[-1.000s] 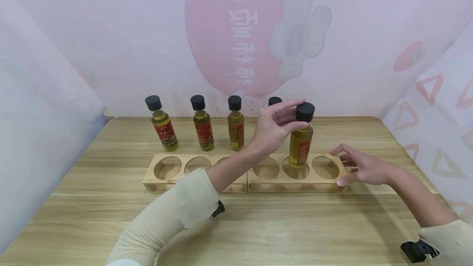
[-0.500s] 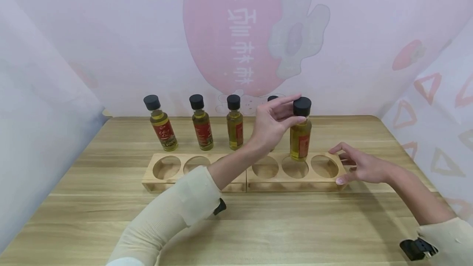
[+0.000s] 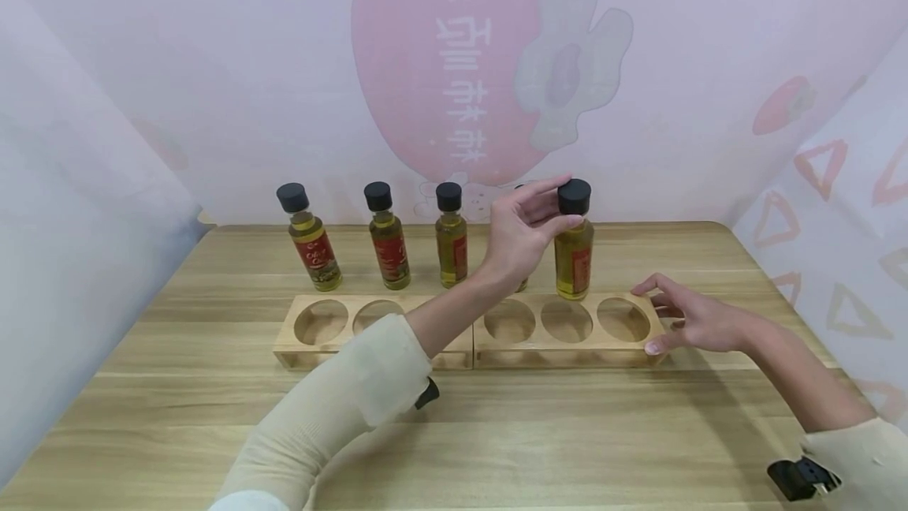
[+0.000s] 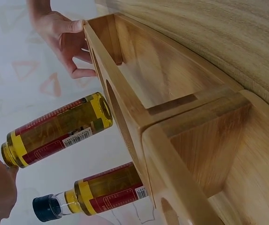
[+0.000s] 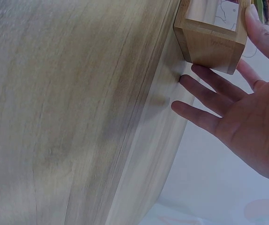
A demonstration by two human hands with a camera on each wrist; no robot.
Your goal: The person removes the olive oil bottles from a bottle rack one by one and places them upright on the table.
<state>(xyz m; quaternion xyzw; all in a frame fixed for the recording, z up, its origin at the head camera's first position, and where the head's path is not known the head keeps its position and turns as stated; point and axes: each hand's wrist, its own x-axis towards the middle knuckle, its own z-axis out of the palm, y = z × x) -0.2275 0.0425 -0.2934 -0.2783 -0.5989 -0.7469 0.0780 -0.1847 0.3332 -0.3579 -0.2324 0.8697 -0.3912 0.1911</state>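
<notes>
My left hand (image 3: 519, 239) pinches an olive oil bottle (image 3: 574, 259) by its black cap, thumb on the near side. The bottle has yellow-green oil and a red label; its base overlaps the back edge of the right wooden rack (image 3: 567, 355) in the head view. In the left wrist view, the held bottle (image 4: 59, 129) has its base close to the rack's top board. My right hand (image 3: 698, 323) holds the rack's right end between thumb and forefinger, and the other fingers (image 5: 209, 98) spread beside the end wall in the right wrist view.
A second wooden rack (image 3: 284, 344) abuts the right one's left end; both have round holes. Behind them stand several more olive oil bottles, including one at far left (image 3: 315, 255) and another (image 3: 452, 251) near the middle. A printed curtain (image 3: 284, 85) rises behind the table (image 3: 539, 440).
My left hand has lifted the olive oil bottle up and back, from over a hole in the right rack to its back edge. The right hand stays at the rack's end.
</notes>
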